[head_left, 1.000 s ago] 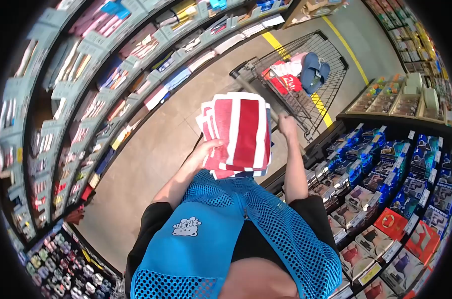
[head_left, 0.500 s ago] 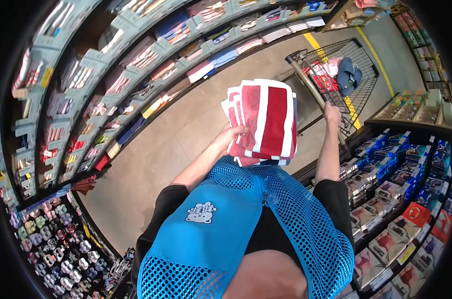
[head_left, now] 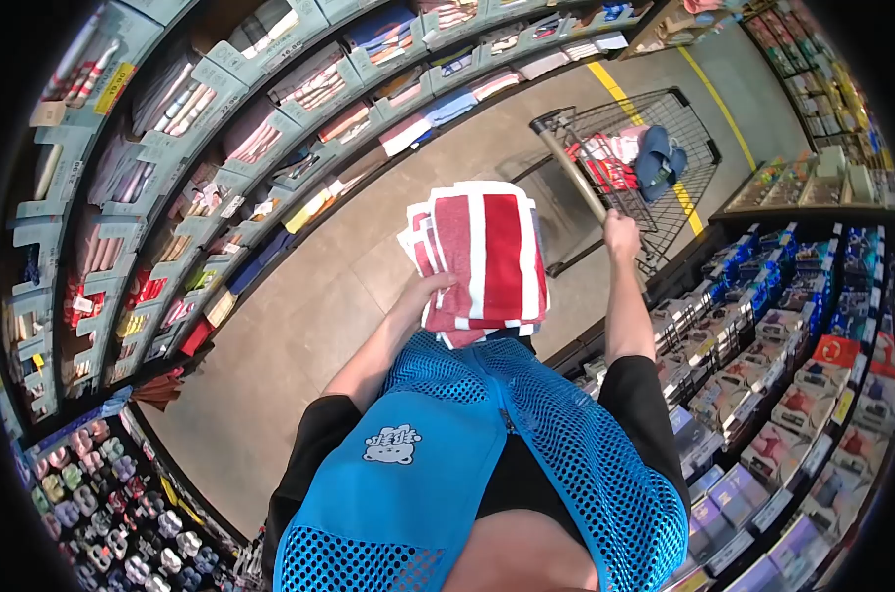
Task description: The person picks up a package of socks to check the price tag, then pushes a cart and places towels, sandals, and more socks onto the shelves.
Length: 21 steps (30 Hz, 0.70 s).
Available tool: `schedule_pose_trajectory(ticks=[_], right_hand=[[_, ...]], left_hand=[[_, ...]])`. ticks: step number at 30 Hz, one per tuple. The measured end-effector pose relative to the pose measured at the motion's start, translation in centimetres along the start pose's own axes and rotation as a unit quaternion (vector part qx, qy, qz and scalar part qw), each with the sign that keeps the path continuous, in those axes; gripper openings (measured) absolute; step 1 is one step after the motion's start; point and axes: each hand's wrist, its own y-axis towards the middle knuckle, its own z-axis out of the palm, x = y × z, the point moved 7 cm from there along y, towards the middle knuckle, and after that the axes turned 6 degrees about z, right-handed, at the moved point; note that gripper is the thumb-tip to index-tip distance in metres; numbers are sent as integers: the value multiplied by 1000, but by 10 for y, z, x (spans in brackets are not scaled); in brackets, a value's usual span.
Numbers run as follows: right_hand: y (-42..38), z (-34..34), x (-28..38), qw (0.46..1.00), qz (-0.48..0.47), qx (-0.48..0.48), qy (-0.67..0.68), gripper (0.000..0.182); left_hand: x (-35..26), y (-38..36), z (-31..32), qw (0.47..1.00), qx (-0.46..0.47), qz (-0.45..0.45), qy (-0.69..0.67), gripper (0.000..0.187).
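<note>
My left hand (head_left: 426, 298) is closed on the near left side of a stack of folded towels (head_left: 504, 257), striped in red, white and faded pink. The stack is held in front of my chest, above the floor. My right hand (head_left: 621, 235) wraps around the handle (head_left: 576, 176) of a wire shopping cart (head_left: 699, 111). Inside the cart basket lie dark blue slippers (head_left: 655, 158) and some red-and-white items (head_left: 603, 166) that I cannot make out.
Shelves of folded textiles in grey boxes (head_left: 211, 84) curve along the left. On the right stand racks of packaged goods (head_left: 753, 365). A rack of small shoes (head_left: 122, 513) is at lower left. Tiled floor (head_left: 270, 345) lies between, with yellow lines (head_left: 615, 89) beyond.
The towel stack and my left hand sit further left and slightly lower in view. The cart and my right hand have also shifted left in view. Both grips are unchanged.
</note>
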Motion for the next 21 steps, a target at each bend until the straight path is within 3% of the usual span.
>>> schedule_pose_trajectory(ticks=[5, 6, 7, 9, 13, 15, 16, 21], right_hand=[[-57, 16, -11, 1000, -3, 23, 17, 54], [-63, 20, -12, 999, -11, 27, 16, 54], [-76, 22, -15, 999, -12, 35, 15, 53], [-97, 26, -21, 999, -23, 19, 21, 51], [-125, 37, -35, 999, -34, 20, 21, 51], [-140, 43, -41, 999, -29, 33, 26, 52], [-144, 47, -45, 999, -26, 43, 17, 52], [-179, 56, -54, 998, -36, 34, 24, 51]], left_hand=[[12, -30, -23, 999, -25, 7, -21, 38], [17, -33, -36, 996, -78, 21, 20, 34], [17, -38, -41, 995, -75, 36, 47, 32], [22, -56, -49, 997, -60, 37, -8, 36], [23, -104, -53, 995, -97, -8, 22, 43], [17, -123, -52, 992, -121, 43, -5, 42], [21, -128, -56, 991, -123, 41, -20, 34], [31, -147, -90, 990, -133, 41, 1, 29]])
